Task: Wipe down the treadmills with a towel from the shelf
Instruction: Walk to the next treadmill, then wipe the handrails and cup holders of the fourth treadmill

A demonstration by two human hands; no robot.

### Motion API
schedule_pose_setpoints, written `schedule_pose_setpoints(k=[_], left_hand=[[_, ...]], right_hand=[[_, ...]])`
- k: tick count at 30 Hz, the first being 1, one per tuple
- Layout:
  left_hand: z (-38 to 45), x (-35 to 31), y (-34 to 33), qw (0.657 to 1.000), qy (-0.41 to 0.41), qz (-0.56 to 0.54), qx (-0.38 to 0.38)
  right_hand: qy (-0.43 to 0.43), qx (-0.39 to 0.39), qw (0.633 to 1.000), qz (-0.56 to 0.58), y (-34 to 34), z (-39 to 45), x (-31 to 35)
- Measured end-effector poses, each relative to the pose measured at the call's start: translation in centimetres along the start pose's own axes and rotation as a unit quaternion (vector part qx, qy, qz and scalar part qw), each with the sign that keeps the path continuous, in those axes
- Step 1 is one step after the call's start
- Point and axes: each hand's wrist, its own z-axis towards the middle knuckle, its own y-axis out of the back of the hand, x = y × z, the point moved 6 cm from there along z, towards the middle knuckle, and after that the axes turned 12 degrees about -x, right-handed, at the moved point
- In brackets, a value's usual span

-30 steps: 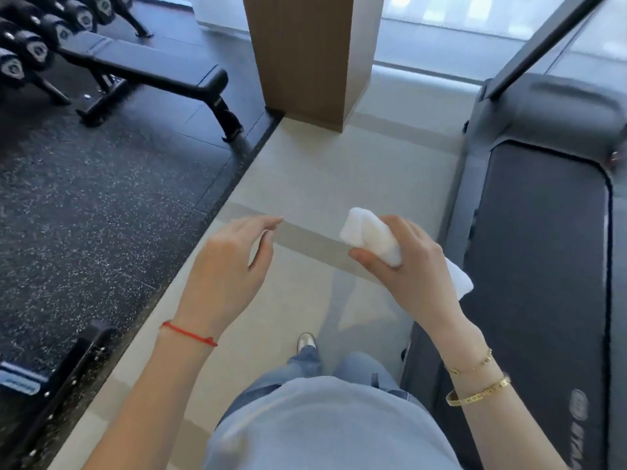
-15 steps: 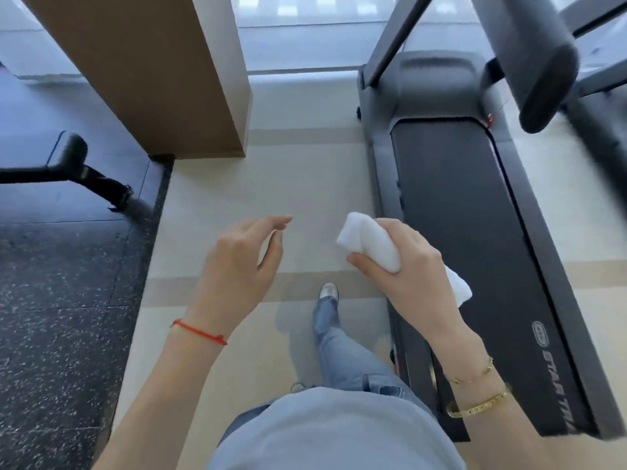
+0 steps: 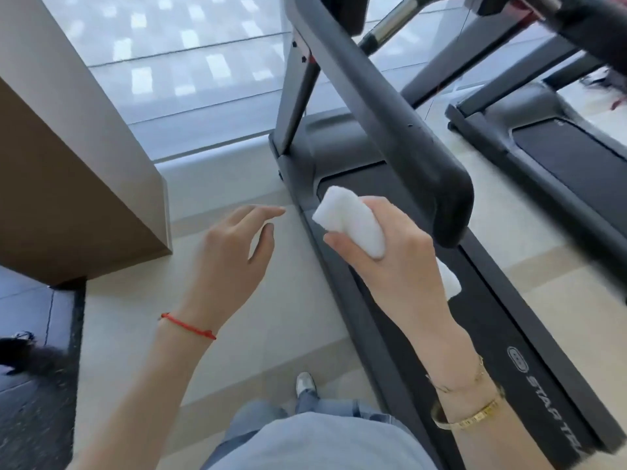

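Gripping towel (image 3: 353,225), right hand (image 3: 397,262) raised; left hand (image 3: 227,262) relaxed.

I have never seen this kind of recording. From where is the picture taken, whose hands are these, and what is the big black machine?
The picture comes from a camera worn on a person's head, looking forward and down, so you see that person's own two arms. There is no robot here. The right hand grips a folded white towel. The left hand holds nothing; its fingers are relaxed. The black machine is a treadmill: the flat dark strip is the belt one walks on, and the thick padded bar above it is a handrail. A second treadmill stands further right. Both rest on a pale tiled floor. The towel is not yet touching the machine, as far as the picture shows.
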Motion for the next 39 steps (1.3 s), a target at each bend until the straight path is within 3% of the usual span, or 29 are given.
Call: schedule_pose_setpoints(k=[9,16,22,32,39], left_hand=[[12.3,-2.1,-7.3,0.994,-0.094,-0.053,0.03],[18.8,-2.3,-13.5,0.972,-0.186,-0.125,0.069],[24.8,-1.4,-19.0,0.947,-0.254,-0.153,0.123],[30.9,-0.1,-25.0,0.886,-0.382,-0.16,0.212],[32.7,0.7,-26.4,0.867,-0.412,-0.209,0.184]], right_hand=[[0.042,-0.185,0.976,-0.107,4.5,11.3,-1.2],[-0.023,-0.218,0.94,-0.263,3.5,14.3,-5.4],[-0.124,-0.183,0.896,-0.384,0.5,14.4,-8.5],[-0.214,-0.19,0.858,-0.427,-5.2,20.7,-8.6],[-0.227,-0.281,0.822,-0.44,-5.1,19.7,-8.5]])
